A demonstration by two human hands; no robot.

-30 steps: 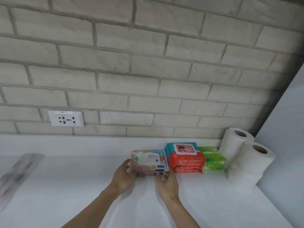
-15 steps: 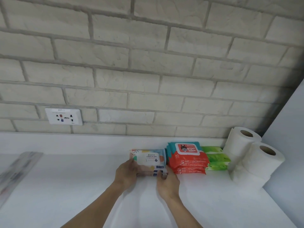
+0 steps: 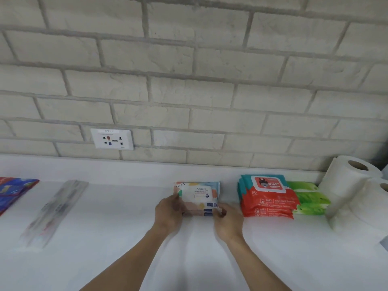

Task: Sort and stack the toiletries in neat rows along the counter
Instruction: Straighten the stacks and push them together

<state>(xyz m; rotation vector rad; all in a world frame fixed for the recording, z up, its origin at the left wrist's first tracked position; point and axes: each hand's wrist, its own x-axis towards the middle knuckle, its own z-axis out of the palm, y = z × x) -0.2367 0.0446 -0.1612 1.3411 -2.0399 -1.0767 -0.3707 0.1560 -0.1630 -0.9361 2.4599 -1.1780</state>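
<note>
A small stack of pastel wet-wipe packs point(image 3: 198, 196) lies on the white counter point(image 3: 126, 259) near the back wall. My left hand point(image 3: 169, 211) grips the stack's left side. My right hand point(image 3: 227, 222) holds its front right corner. A gap separates this stack from a stack of red and teal baby-wipe packs point(image 3: 265, 196) to the right. Beyond those lie green wipe packs point(image 3: 309, 198), then white toilet rolls point(image 3: 354, 192) at the far right.
A clear sleeve of toothbrushes point(image 3: 56, 211) lies on the counter's left part. A blue and red patterned pack point(image 3: 12, 192) sits at the left edge. A wall socket point(image 3: 112, 139) is set in the brick wall above. A white panel closes the right end.
The view has turned left, bringing the blue pack into sight. The pastel stack now lies apart from the red packs, where before it lay next to them. Both hands still hold it.
</note>
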